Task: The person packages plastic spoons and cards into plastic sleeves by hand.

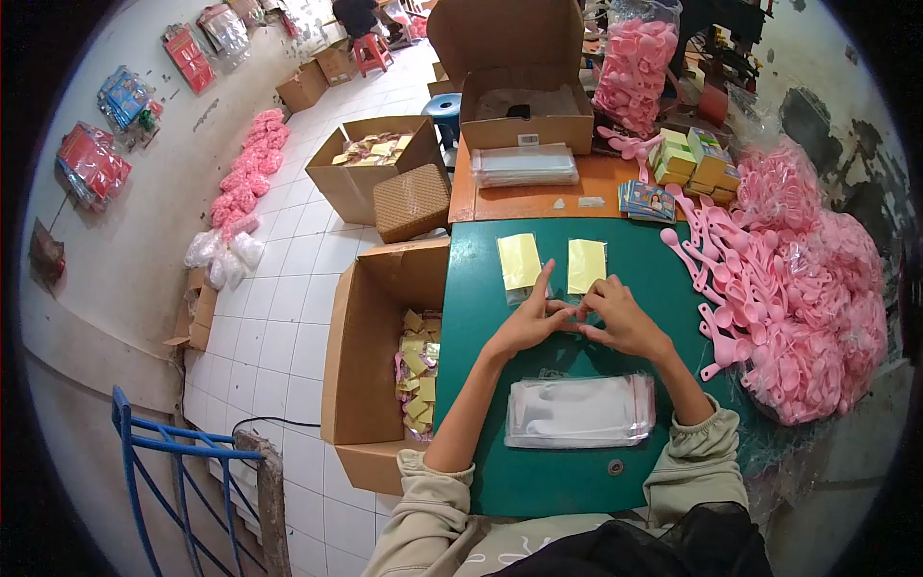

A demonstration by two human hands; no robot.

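Note:
My left hand (525,325) is over the green table with one finger pointing up and the others stretched toward my right hand (625,322). The fingers of my right hand are bent together and meet the left fingertips; anything between them is too small to make out. Just beyond the left hand lies a clear packet with a yellow card (520,262). A second packet with a yellow card (586,265) lies beyond the right hand, its lower end partly hidden by the fingers. Nearer my body is a stack of clear plastic bags (580,412).
Pink plastic spoons (745,279) are heaped along the table's right side. Small picture-card stacks (646,201) and yellow card blocks (694,159) stand at the back. An open carton (361,356) of packets adjoins the left edge. A metal washer (615,467) lies in front.

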